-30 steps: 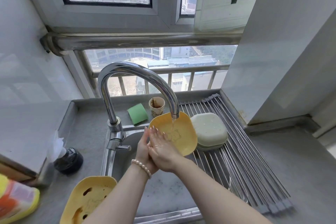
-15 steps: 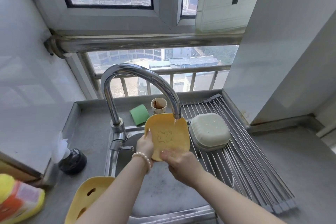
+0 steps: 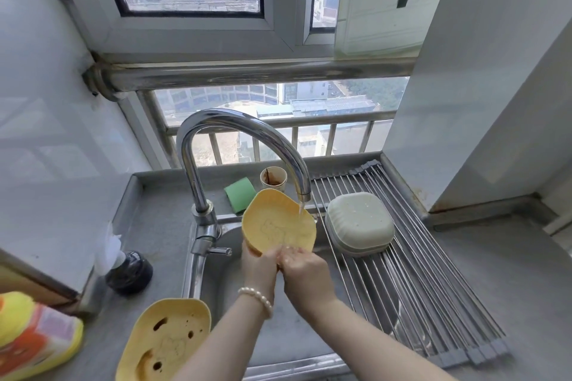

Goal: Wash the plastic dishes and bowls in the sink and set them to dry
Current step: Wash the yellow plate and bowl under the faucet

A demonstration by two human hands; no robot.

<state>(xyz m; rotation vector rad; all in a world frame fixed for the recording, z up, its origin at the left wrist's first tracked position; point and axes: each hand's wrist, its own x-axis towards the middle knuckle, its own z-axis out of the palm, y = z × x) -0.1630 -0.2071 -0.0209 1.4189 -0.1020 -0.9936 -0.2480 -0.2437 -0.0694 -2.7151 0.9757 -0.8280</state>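
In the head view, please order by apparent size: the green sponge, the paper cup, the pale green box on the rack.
1. pale green box
2. green sponge
3. paper cup, only slightly smaller than the sponge, so unsure.

Centre frame, the left hand and right hand grip a yellow dish tilted under the running faucet above the sink. Right of it, a green bowl sits upturned on the drying rack (another stained yellow dish waits lower left).
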